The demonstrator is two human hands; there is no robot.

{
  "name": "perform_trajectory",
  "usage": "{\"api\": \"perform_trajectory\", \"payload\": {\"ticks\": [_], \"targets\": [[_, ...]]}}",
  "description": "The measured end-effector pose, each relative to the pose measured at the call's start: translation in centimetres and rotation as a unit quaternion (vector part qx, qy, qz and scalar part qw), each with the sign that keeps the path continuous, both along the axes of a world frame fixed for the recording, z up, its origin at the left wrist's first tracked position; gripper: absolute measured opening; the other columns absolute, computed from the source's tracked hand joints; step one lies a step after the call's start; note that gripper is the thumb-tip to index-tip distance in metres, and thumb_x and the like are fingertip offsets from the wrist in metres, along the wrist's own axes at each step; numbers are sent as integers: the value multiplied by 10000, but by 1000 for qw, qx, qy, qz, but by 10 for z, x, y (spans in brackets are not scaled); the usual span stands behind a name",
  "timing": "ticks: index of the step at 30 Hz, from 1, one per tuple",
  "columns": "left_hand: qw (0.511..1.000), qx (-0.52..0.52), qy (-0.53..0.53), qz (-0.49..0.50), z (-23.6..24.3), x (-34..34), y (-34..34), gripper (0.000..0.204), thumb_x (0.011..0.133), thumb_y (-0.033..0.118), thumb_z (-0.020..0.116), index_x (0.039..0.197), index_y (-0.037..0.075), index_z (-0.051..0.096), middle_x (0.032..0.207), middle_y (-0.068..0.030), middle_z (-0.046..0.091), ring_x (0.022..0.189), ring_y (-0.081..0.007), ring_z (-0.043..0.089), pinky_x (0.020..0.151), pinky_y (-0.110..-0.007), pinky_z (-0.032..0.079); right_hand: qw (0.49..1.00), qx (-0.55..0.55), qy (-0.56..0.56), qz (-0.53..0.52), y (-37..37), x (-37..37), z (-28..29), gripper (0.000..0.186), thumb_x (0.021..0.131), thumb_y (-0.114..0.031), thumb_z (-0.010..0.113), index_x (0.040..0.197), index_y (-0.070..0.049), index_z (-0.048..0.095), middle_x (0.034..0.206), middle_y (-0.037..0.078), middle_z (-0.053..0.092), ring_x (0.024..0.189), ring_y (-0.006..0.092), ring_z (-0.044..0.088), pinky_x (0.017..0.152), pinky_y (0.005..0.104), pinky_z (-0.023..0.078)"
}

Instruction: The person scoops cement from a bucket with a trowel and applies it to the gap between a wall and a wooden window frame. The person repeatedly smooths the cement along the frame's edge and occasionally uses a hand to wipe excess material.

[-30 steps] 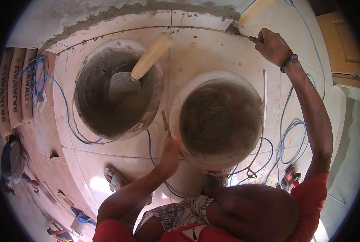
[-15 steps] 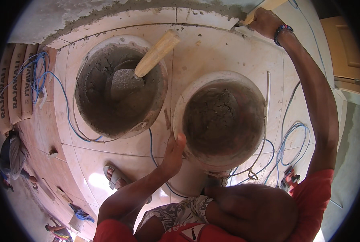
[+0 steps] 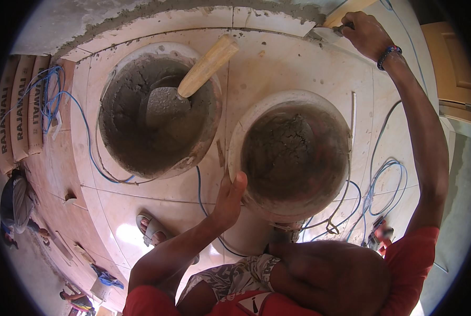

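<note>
My left hand point(image 3: 228, 204) holds the side of the right-hand bucket point(image 3: 237, 126), its thumb at the rim and its fingers along the outer wall. Wet grey mortar point(image 3: 293, 152) with a cracked surface lies inside. At the upper right my right hand point(image 3: 366, 35) is closed on a trowel, whose mortar-smeared blade point(image 3: 325, 33) is by the base of the wall. To the left stands another bucket point(image 3: 120, 59) of mortar. A second trowel point(image 3: 209, 66) rests in it, its thick wooden handle leaning over the rim and its blade partly sunk.
Brown paper sacks point(image 3: 19, 113) stand at the far left beside coiled blue cable point(image 3: 51, 95). More cable point(image 3: 385, 184) and a red tool point(image 3: 379, 234) lie at the right. A wooden door point(image 3: 451, 68) is beyond my right arm. Other people point(image 3: 19, 203) are at the left edge.
My right hand has drawn slightly right and down with the trowel, away from the wall corner. My left hand stays on the bucket.
</note>
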State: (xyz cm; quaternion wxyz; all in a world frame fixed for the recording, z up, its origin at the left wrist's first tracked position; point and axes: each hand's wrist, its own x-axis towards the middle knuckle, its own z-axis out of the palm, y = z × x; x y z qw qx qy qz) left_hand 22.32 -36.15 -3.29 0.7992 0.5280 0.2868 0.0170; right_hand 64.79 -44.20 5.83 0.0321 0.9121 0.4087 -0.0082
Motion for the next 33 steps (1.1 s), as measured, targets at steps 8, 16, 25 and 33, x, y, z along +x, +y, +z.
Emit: {"api": "perform_trajectory", "payload": {"ticks": [8, 16, 25, 33], "targets": [[1000, -4, 3, 6, 3, 0, 2, 649, 1024, 472, 400, 1380, -70, 359, 1138, -73, 511, 1043, -149, 449, 944, -306, 386, 998, -6, 35, 45, -30, -33, 38, 268, 840, -132, 565, 1069, -10, 632, 993, 209, 669, 954, 381, 629, 856, 461, 495], [999, -49, -1, -11, -5, -3, 1, 685, 1024, 481, 387, 1421, -72, 317, 1296, -129, 479, 1182, -191, 433, 1031, -325, 343, 997, -50, -11, 54, -58, -31, 0, 284, 838, -101, 570, 1116, -64, 616, 946, 183, 620, 911, 364, 610, 833, 477, 482], [1000, -16, 18, -6, 0, -2, 0, 687, 1024, 476, 389, 1432, -70, 309, 1347, -147, 456, 1235, -210, 413, 1057, -337, 324, 995, -75, -50, 50, -25, -27, -25, 269, 832, -125, 563, 1084, -53, 623, 928, 222, 631, 897, 373, 627, 821, 479, 502], [1000, -22, -1, -1, -2, -1, 1, 672, 1020, 469, 405, 1421, -65, 328, 1312, -132, 485, 1200, -197, 439, 1035, -340, 347, 996, -63, -49, 34, 9, -21, -22, 252, 859, -130, 590, 1092, -35, 616, 875, 239, 677, 855, 393, 654, 824, 474, 515]]}}
